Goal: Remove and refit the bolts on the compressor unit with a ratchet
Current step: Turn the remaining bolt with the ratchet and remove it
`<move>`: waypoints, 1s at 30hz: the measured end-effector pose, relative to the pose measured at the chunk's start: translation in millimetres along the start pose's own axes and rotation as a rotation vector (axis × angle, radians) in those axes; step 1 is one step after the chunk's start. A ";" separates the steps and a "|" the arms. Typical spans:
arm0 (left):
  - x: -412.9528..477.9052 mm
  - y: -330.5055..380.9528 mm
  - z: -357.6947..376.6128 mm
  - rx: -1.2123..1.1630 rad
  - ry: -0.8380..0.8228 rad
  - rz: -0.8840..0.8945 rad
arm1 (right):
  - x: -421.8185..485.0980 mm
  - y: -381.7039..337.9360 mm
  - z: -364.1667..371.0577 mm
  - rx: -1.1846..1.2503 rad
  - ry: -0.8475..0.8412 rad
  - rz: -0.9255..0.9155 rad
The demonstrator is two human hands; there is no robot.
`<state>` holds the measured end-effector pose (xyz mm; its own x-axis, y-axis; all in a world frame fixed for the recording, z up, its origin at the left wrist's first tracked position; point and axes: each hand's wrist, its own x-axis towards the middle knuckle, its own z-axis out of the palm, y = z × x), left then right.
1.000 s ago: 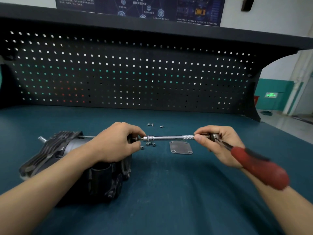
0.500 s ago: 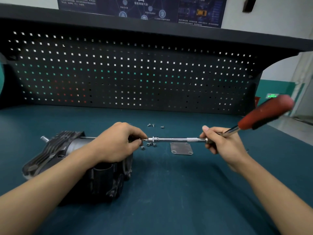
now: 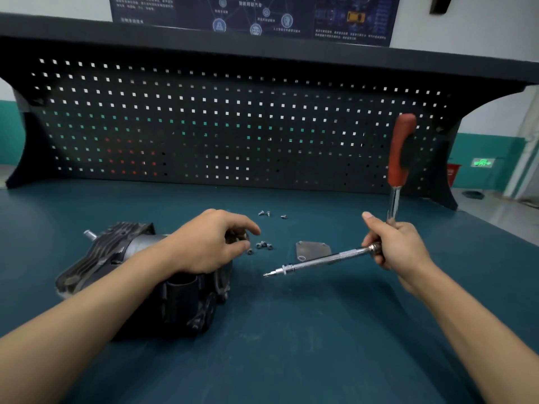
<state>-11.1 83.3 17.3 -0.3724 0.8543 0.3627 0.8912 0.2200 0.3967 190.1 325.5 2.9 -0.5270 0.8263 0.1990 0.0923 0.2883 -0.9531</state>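
**Q:** What is changing against the view half a second earlier?

**A:** The extension bar point(image 3: 323, 259) of the ratchet point(image 3: 401, 150) is no longer meeting the compressor unit point(image 3: 110, 249). Its bit tip is now hanging over the desk point(image 3: 291, 339), apart from the unit, and is sloping down to the left. The red handle, which was leaning right, is now standing almost upright.

**Q:** How is the right hand point(image 3: 399, 249) holding the tool?

**A:** Its fingers point(image 3: 385, 259) are curling round the ratchet's head, where the bar and the handle shaft are meeting. The thumb is sticking straight up.

**Q:** And the left hand point(image 3: 213, 243)?

**A:** It is resting on the right end of the compressor unit with its fingers point(image 3: 248, 227) loosely curled. The thumb and forefinger are sitting close together. Whether they are pinching a bolt cannot be told, since the spot is dark and small.

**Q:** Where is the unit lying?

**A:** It is lying on its side on the left part of the desk, under the left wrist, with its finned end pointing to the far left.

**Q:** What else is lying on the desk?

**A:** A cluster of loose bolts point(image 3: 264, 245) is lying just beside the left fingertips, and three further bolts point(image 3: 268, 213) are lying behind them. A metal cover plate point(image 3: 312, 249) is lying flat between the two hands, and the extension bar is crossing over its near edge. A black pegboard point(image 3: 233, 126) is closing off the back of the desk.
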 end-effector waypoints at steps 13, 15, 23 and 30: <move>-4.4 8.7 -15.5 -0.026 -0.146 -0.070 | -23.3 5.5 34.6 -0.176 -0.171 0.261; 2.4 12.5 -15.1 0.078 -0.270 -0.063 | -26.6 7.9 36.7 -0.187 -0.181 0.293; 13.3 3.9 -4.8 0.191 -0.300 -0.074 | -28.3 15.1 36.9 -0.209 -0.154 0.284; 22.7 2.5 -8.2 0.136 -0.386 -0.047 | -24.8 17.6 28.2 -0.141 -0.161 0.316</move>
<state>-19.5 99.4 33.4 -0.3115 0.9502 -0.0064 0.9114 0.3007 0.2808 181.0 296.5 -25.2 -0.5791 0.8015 -0.1491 0.3809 0.1043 -0.9187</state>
